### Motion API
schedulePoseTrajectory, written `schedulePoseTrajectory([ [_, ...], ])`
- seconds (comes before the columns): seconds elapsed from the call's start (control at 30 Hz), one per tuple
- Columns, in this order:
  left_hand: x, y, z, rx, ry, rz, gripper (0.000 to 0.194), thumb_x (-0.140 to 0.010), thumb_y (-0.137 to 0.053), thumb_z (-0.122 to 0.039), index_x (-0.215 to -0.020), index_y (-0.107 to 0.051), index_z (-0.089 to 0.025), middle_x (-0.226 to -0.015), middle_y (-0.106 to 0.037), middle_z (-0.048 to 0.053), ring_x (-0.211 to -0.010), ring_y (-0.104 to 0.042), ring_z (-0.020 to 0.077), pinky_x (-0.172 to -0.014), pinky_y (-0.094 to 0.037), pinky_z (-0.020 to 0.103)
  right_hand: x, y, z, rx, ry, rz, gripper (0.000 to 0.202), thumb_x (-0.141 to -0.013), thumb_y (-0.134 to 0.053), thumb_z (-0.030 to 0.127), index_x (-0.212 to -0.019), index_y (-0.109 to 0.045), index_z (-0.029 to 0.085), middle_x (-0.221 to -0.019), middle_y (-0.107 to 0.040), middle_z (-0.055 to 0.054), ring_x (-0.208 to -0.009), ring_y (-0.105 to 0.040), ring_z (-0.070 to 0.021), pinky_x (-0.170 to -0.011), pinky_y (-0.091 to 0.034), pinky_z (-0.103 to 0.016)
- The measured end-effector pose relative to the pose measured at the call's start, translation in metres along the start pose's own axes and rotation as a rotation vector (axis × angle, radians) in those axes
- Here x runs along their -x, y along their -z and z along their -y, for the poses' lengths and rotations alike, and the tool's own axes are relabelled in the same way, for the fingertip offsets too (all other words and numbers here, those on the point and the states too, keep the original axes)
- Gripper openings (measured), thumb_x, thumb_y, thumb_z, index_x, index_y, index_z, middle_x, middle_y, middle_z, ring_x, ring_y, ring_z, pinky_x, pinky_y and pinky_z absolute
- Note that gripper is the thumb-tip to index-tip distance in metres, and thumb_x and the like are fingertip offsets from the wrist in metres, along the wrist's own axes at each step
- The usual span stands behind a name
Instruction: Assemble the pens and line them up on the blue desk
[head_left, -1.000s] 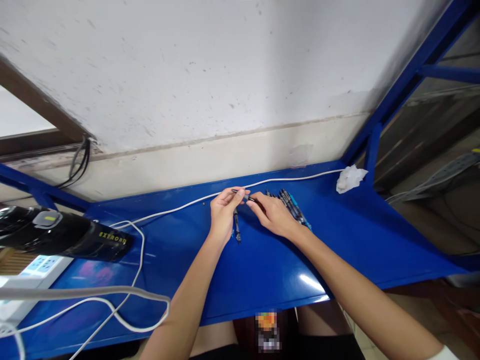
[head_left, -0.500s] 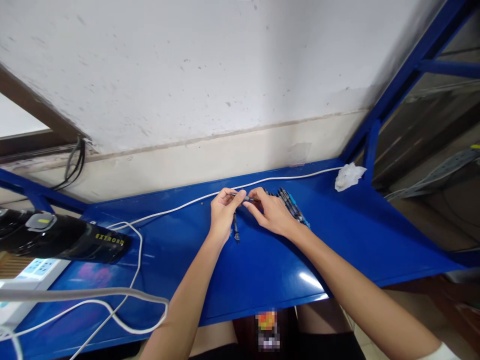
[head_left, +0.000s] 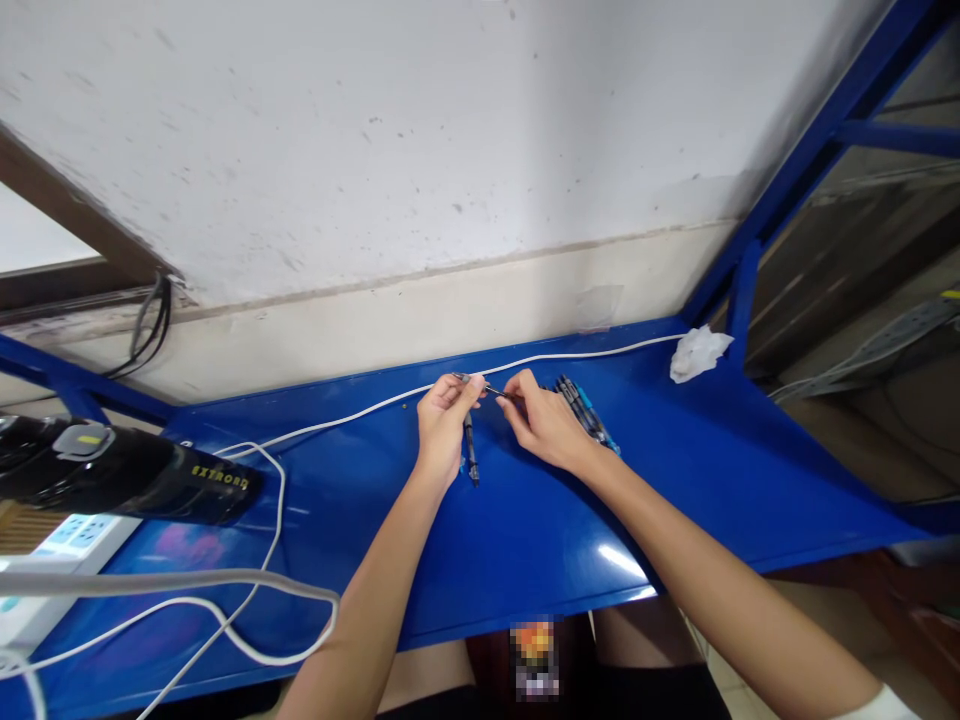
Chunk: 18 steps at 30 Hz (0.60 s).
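Note:
Above the blue table, my left hand (head_left: 444, 418) pinches one end of a pen (head_left: 493, 390) between thumb and fingers. My right hand (head_left: 541, 418) grips the other end with its thumb and fingertips. A slim dark stretch shows in the gap between the hands; whether the pen is in one piece I cannot tell. Another dark pen (head_left: 471, 455) lies on the table just right of my left wrist, partly hidden by that hand. Several dark and blue pens (head_left: 581, 405) lie side by side beyond my right hand, which covers part of them.
A white cable (head_left: 375, 405) runs along the back of the blue table (head_left: 525, 550) and loops at the left. A black bottle (head_left: 150, 472) and a white power strip (head_left: 82, 545) occupy the left end. Crumpled white tissue (head_left: 699, 354) sits at the back right, near the blue frame (head_left: 742, 290).
My hands have drawn slightly apart, and more of the thin dark part of the pen shows between them. The lying pens have stayed in place.

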<state>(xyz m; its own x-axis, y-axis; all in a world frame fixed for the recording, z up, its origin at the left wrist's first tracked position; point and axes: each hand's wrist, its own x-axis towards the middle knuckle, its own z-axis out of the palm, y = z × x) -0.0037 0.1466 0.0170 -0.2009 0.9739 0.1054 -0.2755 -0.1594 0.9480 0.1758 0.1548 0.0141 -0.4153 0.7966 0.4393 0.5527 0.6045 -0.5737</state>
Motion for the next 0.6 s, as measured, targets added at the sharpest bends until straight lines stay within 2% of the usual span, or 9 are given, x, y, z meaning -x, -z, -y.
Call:
schedulePoseTrajectory([
  [0.1, 0.0003, 0.0002, -0.0026, 0.061, -0.012, -0.001, 0.027, -0.088, -0.087, -0.041, -0.092, -0.071, -0.019, -0.096, -0.078, 0.005, -0.092, -0.074, 0.0167, -0.08, -0.053, 0.026, -0.0007, 0.0018, 0.0, 0.044, 0.033, -0.002, 0.018, -0.113, -0.048, 0.039, -0.122, -0.056, 0.024, -0.105, -0.077, -0.007, -0.086, -0.074, -0.023, -0.072, -0.048, -0.031],
  [0.2, 0.0011, 0.0002, -0.0052, 0.112, -0.017, 0.011, 0.029, -0.094, -0.081, -0.045, -0.099, -0.066, -0.02, -0.107, -0.082, 0.009, -0.098, -0.077, 0.0204, -0.085, -0.056, 0.03, -0.0018, 0.0029, -0.0002, 0.125, 0.084, -0.002, 0.025, -0.116, -0.041, 0.036, -0.123, -0.062, 0.025, -0.111, -0.078, -0.008, -0.095, -0.074, -0.0224, -0.075, -0.047, -0.03],
  [0.4, -0.0006, 0.0009, -0.0052, 0.158, -0.053, -0.052, 0.03, -0.097, -0.077, -0.045, -0.106, -0.062, -0.021, -0.106, -0.083, 0.011, -0.097, -0.08, 0.0215, -0.086, -0.056, 0.031, -0.0038, 0.0049, -0.0018, 0.327, 0.058, -0.082, 0.034, -0.117, -0.04, 0.04, -0.115, -0.07, 0.023, -0.099, -0.074, -0.007, -0.081, -0.067, -0.02, -0.063, -0.036, -0.031],
  [0.6, -0.0027, 0.0028, -0.0028, 0.18, -0.034, -0.05, 0.032, -0.096, -0.078, -0.046, -0.109, -0.062, -0.022, -0.107, -0.083, 0.01, -0.098, -0.08, 0.0215, -0.087, -0.056, 0.031, -0.0044, 0.0054, -0.0041, 0.334, 0.042, -0.095, 0.039, -0.116, -0.041, 0.046, -0.105, -0.071, 0.023, -0.096, -0.072, -0.006, -0.077, -0.064, -0.0179, -0.059, -0.03, -0.031],
])
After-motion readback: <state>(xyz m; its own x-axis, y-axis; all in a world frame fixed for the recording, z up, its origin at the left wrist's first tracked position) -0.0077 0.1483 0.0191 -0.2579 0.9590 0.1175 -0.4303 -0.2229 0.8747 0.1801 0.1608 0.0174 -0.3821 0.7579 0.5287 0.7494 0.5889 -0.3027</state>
